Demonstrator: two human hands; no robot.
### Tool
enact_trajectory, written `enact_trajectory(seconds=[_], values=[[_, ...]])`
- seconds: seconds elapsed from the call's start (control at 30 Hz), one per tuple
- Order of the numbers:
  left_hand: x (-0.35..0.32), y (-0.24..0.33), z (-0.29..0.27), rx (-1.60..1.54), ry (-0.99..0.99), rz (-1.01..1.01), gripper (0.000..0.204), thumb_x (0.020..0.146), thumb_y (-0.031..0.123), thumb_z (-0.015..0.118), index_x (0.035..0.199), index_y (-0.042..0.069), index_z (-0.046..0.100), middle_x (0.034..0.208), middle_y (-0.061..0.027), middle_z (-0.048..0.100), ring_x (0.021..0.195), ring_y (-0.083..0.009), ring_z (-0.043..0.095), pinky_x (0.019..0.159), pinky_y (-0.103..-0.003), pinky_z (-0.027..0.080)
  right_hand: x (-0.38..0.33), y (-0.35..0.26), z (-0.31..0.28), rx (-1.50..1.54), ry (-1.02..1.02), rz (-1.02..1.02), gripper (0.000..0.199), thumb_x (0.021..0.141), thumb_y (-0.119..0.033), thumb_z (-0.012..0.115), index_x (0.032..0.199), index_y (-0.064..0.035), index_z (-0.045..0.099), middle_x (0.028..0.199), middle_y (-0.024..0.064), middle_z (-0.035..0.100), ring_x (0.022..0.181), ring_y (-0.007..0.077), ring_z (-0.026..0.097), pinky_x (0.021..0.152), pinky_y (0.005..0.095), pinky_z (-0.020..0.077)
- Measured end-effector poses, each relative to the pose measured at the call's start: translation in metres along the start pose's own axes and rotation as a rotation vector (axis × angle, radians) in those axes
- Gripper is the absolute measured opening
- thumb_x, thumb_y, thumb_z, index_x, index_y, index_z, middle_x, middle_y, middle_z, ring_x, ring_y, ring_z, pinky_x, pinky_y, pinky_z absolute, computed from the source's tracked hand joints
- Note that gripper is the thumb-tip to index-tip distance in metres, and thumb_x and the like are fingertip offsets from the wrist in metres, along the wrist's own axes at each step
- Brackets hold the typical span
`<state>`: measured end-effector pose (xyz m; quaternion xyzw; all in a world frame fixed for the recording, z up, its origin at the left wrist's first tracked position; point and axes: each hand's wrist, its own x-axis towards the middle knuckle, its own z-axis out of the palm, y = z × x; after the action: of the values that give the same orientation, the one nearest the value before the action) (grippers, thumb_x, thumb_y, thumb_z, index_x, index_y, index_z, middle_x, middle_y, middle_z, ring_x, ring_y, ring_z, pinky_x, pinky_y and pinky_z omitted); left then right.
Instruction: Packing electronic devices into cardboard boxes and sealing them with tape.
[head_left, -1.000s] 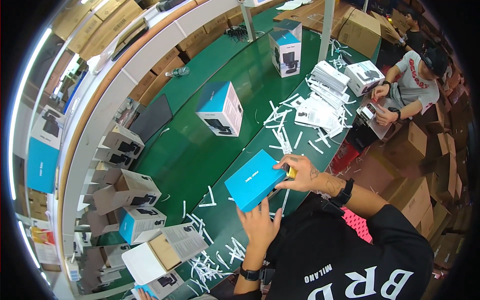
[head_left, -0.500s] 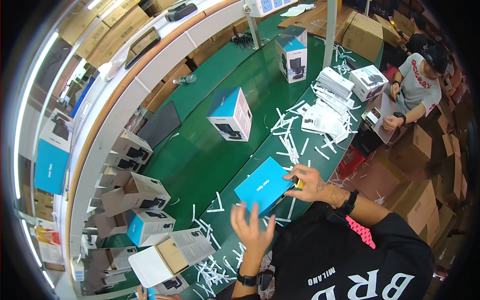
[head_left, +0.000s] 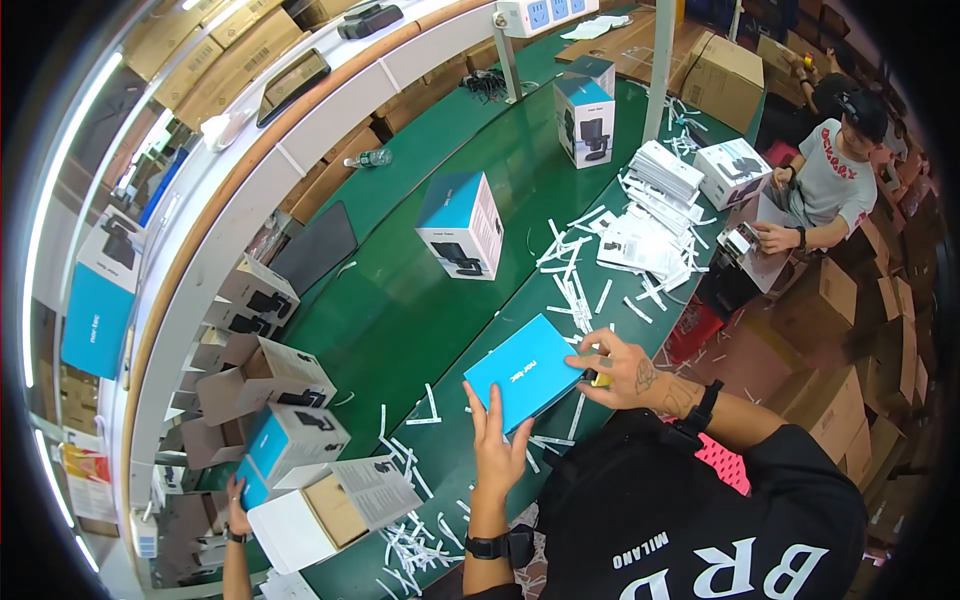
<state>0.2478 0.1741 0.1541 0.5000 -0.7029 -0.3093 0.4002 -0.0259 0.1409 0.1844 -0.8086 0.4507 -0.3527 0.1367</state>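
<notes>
box (head_left: 525, 371) between left grip (head_left: 497, 442) and right grip (head_left: 622, 368) | closed carton (head_left: 460, 228) behind box | open carton (head_left: 335, 510) left of box | leaflet stack (head_left: 662, 185) on desk (head_left: 452, 425), right rear

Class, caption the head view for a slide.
Left hand and right hand on a blue carton at a green workbench.

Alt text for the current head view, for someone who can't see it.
A person's right hand grips a blue box while the left hand touches its left end, at a green worktable scattered with white paper strips. Beyond stands a blue-and-white carton.
</notes>
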Motion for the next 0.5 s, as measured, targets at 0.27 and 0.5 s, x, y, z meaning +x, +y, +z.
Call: enact_trajectory(seconds=[0.27,0.5], values=[[0.028,0.057,-0.009,0.786,-0.364,0.044,0.078,0.093,0.032,0.070,0.158,0.003,0.038,0.166,-0.0336,0.019,0.154,-0.0551,0.014,0.118,-0.073,0.014,-0.027,0.026,0.022,-0.075,0.118,-0.142,0.052,0.076,-0.010,0.086,0.125,-0.0144,0.069,0.112,0.0091,0.062,0.072,0.0208,0.066,0.059,0.0310,0.0554],[0.037,0.038,0.031,0.804,-0.373,0.156,0.083,0.090,0.039,0.070,0.156,0.000,0.038,0.166,-0.0315,0.022,0.152,-0.0561,0.018,0.116,-0.076,0.015,-0.015,0.044,0.024,0.016,0.125,-0.264,0.053,0.075,-0.019,0.089,0.124,-0.0144,0.069,0.112,0.0057,0.066,0.069,0.0193,0.064,0.056,0.0310,0.0543]])
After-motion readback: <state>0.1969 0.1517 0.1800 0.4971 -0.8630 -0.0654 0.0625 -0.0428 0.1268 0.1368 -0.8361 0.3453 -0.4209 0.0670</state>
